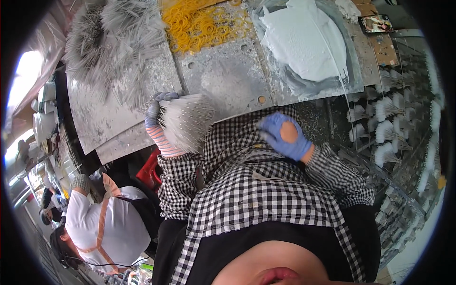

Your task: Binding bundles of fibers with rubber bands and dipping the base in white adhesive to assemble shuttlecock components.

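My left hand (153, 114), in a grey-blue glove with a striped cuff, is closed around a fanned bundle of thin whitish strands (186, 121) at the table's front edge. The strands flare to the right; their exact material cannot be made out. Over my checked apron (266, 204), my right hand (285, 135) hovers or rests with its fingers loosely extended to the left and nothing visible in it. Its blue glove has a round opening on the back. A grey metal work plate (228, 78) lies just beyond both hands.
Loose strands (114, 57) pile up on the far left of the table. Yellow rings (190, 28) lie at the back middle, beside white paste (304, 42) on a sheet. A phone (376, 23) sits back right. Racked bundles (392, 118) stand right; a co-worker (111, 228) sits left.
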`<state>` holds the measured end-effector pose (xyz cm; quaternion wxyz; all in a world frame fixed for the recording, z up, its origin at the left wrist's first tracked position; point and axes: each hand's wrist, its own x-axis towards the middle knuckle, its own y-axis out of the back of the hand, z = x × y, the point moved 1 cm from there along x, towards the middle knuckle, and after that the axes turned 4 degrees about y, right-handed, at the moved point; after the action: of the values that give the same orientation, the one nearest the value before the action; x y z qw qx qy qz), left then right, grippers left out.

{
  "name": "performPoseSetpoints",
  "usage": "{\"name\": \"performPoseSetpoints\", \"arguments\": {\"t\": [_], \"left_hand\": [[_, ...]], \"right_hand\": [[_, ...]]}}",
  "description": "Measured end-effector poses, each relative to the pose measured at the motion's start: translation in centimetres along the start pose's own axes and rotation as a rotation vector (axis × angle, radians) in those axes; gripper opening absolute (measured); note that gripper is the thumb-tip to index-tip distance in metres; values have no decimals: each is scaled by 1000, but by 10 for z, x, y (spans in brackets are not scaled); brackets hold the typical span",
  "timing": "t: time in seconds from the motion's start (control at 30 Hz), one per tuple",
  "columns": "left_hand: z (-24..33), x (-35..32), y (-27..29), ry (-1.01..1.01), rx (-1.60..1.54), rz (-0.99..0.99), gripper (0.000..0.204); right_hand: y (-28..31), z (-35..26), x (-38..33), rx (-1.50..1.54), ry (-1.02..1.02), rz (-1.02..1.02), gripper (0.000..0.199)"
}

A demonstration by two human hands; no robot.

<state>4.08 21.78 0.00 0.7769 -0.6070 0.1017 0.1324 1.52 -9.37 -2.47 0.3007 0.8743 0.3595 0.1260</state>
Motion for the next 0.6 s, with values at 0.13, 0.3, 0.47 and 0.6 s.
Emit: {"name": "performPoseSetpoints", "arguments": {"t": [0.13,0.3,0.47,0.6], "left_hand": [[-14,-14,6,-52,29,40,17],[-29,-21,7,-15,6,8,12],[-43,-32,2,109,-178,52,23],[-59,-37,-3,297,-302,-22,24]], "right_hand": [[-42,63,33,-400,-189,-84,28],[-64,88,25,-548,84,100,28],[31,-34,15,377,50,-73,28],[77,-57,51,-54,390,289,29]]}}
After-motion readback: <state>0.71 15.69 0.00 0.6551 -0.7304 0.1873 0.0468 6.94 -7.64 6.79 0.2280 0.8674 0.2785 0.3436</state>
